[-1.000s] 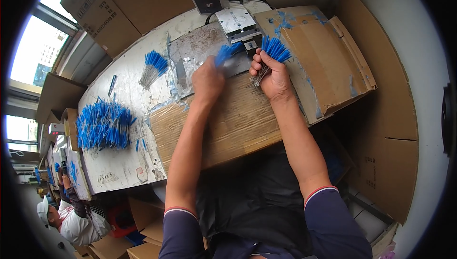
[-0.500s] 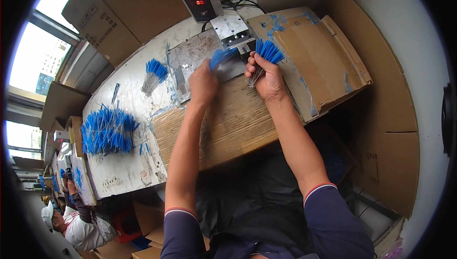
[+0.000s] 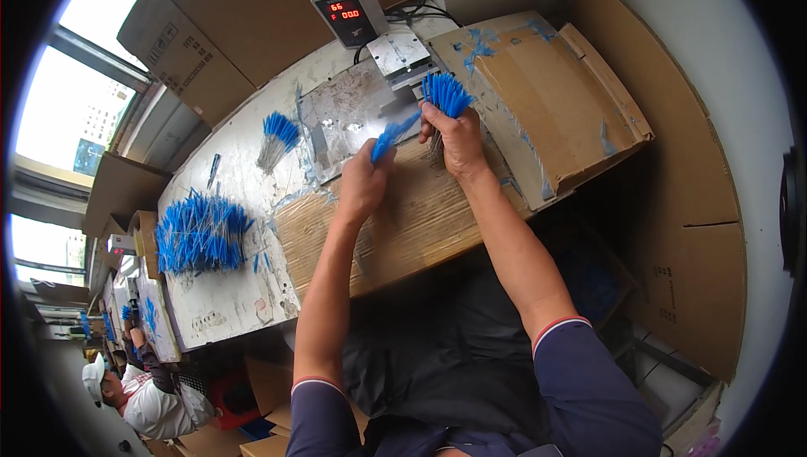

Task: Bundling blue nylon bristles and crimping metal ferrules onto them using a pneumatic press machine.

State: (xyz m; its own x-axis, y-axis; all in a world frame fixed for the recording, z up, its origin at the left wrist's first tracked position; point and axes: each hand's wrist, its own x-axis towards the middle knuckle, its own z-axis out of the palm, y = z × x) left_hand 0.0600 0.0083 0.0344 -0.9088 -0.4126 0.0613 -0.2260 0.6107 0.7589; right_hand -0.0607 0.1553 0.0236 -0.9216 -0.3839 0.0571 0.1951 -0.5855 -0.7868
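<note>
In my right hand (image 3: 461,142) is a thick bundle of thin wires with blue sleeves (image 3: 445,94), blue ends up and bare grey ends below the fingers. My left hand (image 3: 361,184) is closed on a smaller blue-sleeved bunch (image 3: 388,141), smeared by motion, tilted toward the right-hand bundle; whether they touch I cannot tell. Both hands are at the near side of a small metal machine (image 3: 399,55), over the scuffed metal plate (image 3: 340,112) and the cardboard-covered table front (image 3: 412,213).
A white box with a red display (image 3: 346,11) stands behind the machine. At left lie a small wire bundle (image 3: 279,139), a large blue heap (image 3: 202,234) and a pen (image 3: 214,169). A taped cardboard box (image 3: 559,104) sits at right. Another person (image 3: 155,398) works at far left.
My left hand has moved down with its bunch, and my right hand has drawn slightly left and away from the machine. The red display reads differently. The whole view has shifted a little.
</note>
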